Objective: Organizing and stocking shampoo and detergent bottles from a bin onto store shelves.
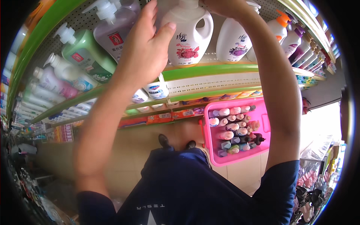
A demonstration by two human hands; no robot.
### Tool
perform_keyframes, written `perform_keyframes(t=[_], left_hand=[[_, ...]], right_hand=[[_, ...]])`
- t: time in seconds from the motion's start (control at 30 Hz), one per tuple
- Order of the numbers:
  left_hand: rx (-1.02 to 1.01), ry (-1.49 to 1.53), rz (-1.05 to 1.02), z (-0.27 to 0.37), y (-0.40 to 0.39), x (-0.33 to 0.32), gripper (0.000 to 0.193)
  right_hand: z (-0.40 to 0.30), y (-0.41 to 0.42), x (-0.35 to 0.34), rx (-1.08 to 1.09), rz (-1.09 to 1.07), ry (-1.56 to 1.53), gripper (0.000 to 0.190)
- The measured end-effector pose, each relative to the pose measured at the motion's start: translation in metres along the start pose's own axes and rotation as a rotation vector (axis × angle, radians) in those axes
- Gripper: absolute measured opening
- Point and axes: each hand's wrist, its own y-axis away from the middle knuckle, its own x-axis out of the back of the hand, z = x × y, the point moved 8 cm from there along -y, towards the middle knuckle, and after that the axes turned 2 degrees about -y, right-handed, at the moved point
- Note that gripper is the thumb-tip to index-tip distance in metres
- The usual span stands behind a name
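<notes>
A white plastic bottle (188, 36) with a side handle and a red floral label stands upright on the green-edged shelf (211, 71). My left hand (149, 50) is at its left side, thumb and fingers apart. The thumb overlaps the bottle's edge; I cannot tell whether it touches. By the bottle's upper right is my right hand (225, 7), cut off by the top of the view, its fingers hidden. Below that hand stands a similar white bottle (233, 42) with a purple label. A large lavender pump bottle (112, 36) leans in view behind my left hand.
A green pump bottle (87, 53) and other bottles line the shelf to the left. At the right are more pump bottles (294, 42). A pink basket (212, 160) on the floor holds several bottles. Orange packets (159, 117) lie on a low shelf near my shoes (163, 140).
</notes>
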Motion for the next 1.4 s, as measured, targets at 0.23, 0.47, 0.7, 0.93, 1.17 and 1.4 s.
perform_keyframes(t=[0.23, 0.47, 0.7, 0.93, 1.17, 1.4], left_hand=[[0.091, -0.245, -0.273, 0.026, -0.044, -0.019, 0.055], [0.251, -0.420, -0.413, 0.007, -0.054, -0.027, 0.054], [0.364, -0.388, -0.354, -0.025, -0.055, -0.029, 0.055], [0.341, -0.403, -0.393, -0.025, -0.055, -0.025, 0.057], [0.295, -0.532, -0.413, -0.014, -0.065, -0.031, 0.048], [0.220, -0.680, -0.431, -0.005, -0.066, -0.031, 0.050]], right_hand=[[-0.005, -0.017, -0.033, 0.070, -0.357, 0.253, 0.030], [0.018, -0.029, -0.068, -0.119, -0.418, -0.212, 0.029], [0.022, -0.035, -0.077, -0.031, -0.466, -0.155, 0.028], [0.027, -0.029, -0.077, -0.260, -0.577, -0.331, 0.032], [0.031, -0.036, -0.077, -0.312, -0.543, -0.280, 0.034], [0.028, -0.028, -0.069, -0.365, -0.531, -0.324, 0.034]])
